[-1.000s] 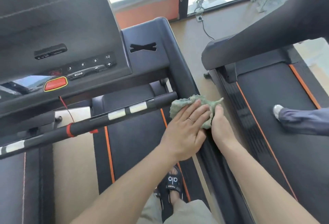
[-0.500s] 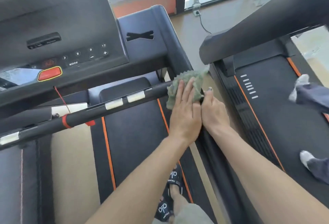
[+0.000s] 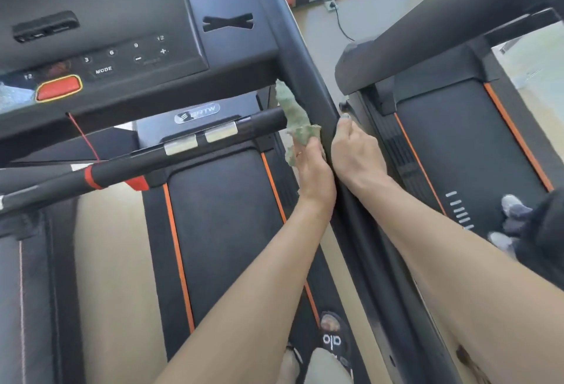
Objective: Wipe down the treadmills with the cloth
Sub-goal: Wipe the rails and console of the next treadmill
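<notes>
A crumpled green cloth (image 3: 295,119) is held by my left hand (image 3: 314,171) against the inner side of the black right side rail (image 3: 308,78) of the treadmill I stand on. The hand is edge-on, and the cloth sticks up out of its fingers towards the console's underside. My right hand (image 3: 355,151) lies on the rail's outer side, level with the left, its thumb up and its fingers curled round the rail. The rail runs between my two hands. The black belt with orange edge lines (image 3: 225,225) lies below.
The console (image 3: 100,57), with a red stop button (image 3: 58,87) and a crossbar with silver sensor plates (image 3: 201,138), stands to the left. A second treadmill (image 3: 464,139) on the right carries another person's socked feet (image 3: 512,209). My black slipper (image 3: 332,338) is on the belt.
Both hands slid up the rail towards the console. My left hand turned from flat on top of the cloth to edge-on at the rail's inner side. The neighbour's feet shifted.
</notes>
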Action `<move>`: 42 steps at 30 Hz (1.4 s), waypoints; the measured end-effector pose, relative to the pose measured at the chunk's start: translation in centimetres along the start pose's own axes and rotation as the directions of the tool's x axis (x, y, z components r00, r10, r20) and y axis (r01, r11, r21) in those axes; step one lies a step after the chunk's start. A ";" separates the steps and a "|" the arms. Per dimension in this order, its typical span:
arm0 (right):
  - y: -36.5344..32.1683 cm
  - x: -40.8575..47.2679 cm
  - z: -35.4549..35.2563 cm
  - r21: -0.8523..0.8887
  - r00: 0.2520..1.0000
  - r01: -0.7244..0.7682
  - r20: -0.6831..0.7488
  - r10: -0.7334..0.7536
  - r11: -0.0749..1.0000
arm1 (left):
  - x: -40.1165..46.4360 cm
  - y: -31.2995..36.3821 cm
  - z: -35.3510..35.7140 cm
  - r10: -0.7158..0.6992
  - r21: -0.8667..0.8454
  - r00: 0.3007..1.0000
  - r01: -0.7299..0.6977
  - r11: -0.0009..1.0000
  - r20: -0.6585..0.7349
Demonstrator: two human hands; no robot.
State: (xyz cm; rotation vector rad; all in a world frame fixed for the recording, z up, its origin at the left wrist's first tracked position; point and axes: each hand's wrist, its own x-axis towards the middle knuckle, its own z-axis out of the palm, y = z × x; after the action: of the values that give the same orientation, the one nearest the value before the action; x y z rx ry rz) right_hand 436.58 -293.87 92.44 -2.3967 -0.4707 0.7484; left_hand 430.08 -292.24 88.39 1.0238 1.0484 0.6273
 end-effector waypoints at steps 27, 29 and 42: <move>13.4 -11.2 -4.8 0.576 0.874 -0.145 0.456 -0.169 0.804 | -26.3 -11.8 -3.2 0.363 0.471 0.832 -0.541 0.697 0.418; 13.5 -11.4 -5.0 0.518 0.860 -0.145 0.487 -0.151 0.843 | -26.3 -12.2 -3.9 0.405 0.526 0.761 -0.646 0.554 0.507; 17.6 -12.6 -5.1 0.590 0.778 -0.149 0.565 -0.275 0.793 | -17.9 -8.1 -0.5 0.216 0.211 0.974 -0.226 0.951 0.072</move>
State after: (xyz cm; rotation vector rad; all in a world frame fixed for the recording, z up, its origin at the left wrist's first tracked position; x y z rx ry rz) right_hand 432.53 -315.59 90.05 -1.4662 -0.4714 1.4358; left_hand 422.21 -310.27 88.11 1.3565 0.9822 0.6745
